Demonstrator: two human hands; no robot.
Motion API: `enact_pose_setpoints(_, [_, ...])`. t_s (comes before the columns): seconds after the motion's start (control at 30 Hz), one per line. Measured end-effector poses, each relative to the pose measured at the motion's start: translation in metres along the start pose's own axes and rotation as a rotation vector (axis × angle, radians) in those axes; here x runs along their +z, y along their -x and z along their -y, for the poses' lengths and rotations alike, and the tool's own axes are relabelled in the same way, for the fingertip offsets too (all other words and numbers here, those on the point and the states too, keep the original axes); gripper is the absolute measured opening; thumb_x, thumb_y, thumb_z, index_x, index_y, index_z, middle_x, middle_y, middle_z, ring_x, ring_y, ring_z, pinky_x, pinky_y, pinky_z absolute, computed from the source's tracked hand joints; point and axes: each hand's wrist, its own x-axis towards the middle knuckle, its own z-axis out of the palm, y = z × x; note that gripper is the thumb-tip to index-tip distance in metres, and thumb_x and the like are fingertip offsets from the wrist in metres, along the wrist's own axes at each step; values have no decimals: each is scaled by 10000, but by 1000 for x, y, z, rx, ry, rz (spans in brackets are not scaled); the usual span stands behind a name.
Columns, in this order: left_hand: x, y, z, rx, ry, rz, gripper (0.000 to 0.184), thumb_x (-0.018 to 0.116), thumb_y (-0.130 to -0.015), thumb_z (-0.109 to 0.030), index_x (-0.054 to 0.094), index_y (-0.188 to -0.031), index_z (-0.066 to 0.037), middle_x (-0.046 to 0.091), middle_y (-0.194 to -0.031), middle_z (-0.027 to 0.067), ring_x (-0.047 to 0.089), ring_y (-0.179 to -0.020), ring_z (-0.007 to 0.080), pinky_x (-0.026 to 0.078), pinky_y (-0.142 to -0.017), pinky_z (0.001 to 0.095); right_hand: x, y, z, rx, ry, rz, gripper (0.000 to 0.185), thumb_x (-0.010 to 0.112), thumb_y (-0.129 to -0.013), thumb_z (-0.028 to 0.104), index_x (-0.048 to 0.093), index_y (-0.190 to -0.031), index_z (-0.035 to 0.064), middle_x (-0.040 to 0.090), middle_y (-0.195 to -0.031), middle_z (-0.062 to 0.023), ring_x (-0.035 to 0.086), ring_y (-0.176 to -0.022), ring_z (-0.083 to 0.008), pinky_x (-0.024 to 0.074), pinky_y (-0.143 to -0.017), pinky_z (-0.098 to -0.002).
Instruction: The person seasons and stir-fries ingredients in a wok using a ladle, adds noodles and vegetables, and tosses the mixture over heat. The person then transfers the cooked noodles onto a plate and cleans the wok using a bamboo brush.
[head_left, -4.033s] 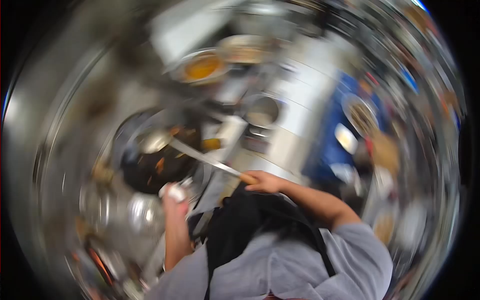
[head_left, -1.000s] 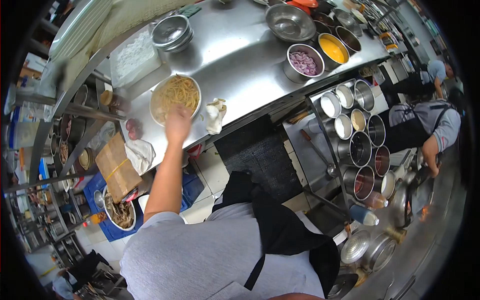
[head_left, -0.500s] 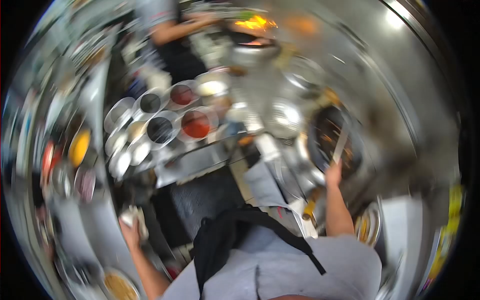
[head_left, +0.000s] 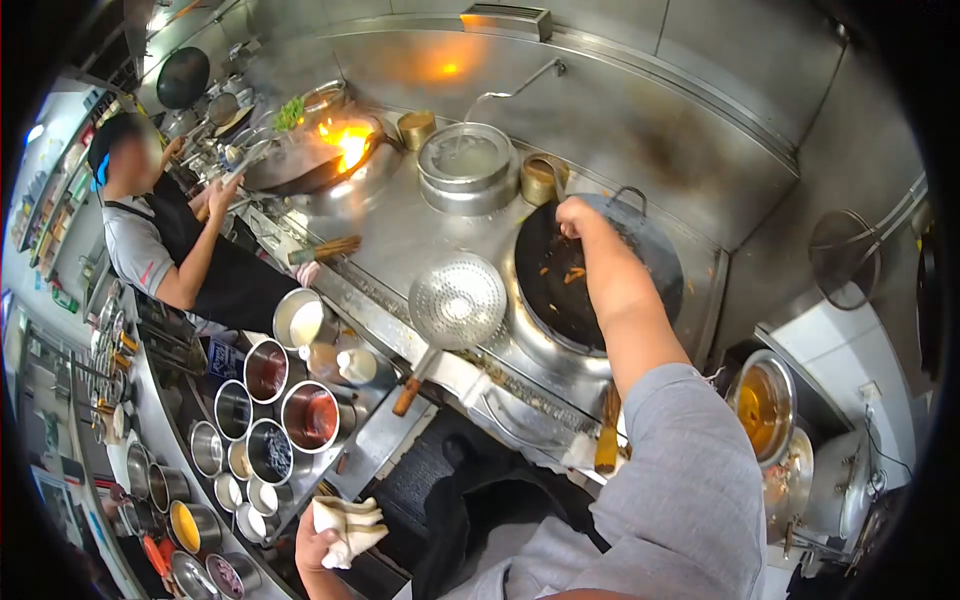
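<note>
My left hand, low in view beside the black mat, is closed around a folded whitish cloth. My right arm reaches forward across a large black wok, which has some orange-brown food bits in it. My right hand, above the wok's far left rim, grips a long-handled metal utensil. Its working end is not clear to see, and it points toward a brass-coloured pot behind the wok.
A perforated strainer with a wooden handle lies left of the wok. Behind it stands a water-filled pot. A co-worker stands at a flaming wok. Several sauce containers stand at left; an oil bowl is at right.
The camera view has swung and steadied. My right hand has moved from the near side of the wok to its far left rim. The cloth stays in my left hand.
</note>
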Motion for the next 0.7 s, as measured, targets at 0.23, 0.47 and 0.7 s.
enact_pose_setpoints(0.23, [-115, -118, 116, -919, -86, 167, 423, 660, -858, -144, 528, -1211, 47, 677, -997, 204, 695, -804, 302, 596, -647, 422, 77, 96, -47, -410, 507, -495, 609, 519, -863, 64, 277, -1418, 0, 625, -1026, -322, 619, -952, -458, 494, -814, -499])
enact_pose_setpoints(0.47, [-88, -213, 71, -880, -249, 212, 455, 628, -874, -164, 505, -1284, -9, 669, -1137, 144, 684, -935, 262, 581, -742, 383, 114, 59, 50, -290, 291, -294, 862, 481, -815, -39, 76, -1556, 134, 661, -884, -283, 652, -610, -349, 514, -577, -456])
enact_pose_setpoints(0.7, [-16, -266, 21, -568, -290, 469, 534, 612, -868, -154, 451, -1349, 11, 603, -1269, 153, 595, -1153, 259, 461, -995, 368, 159, -10, 131, -51, -1663, 488, 188, 476, -835, -47, 462, -1022, -60, 424, -690, -63, 483, -595, -155, 436, -509, -273])
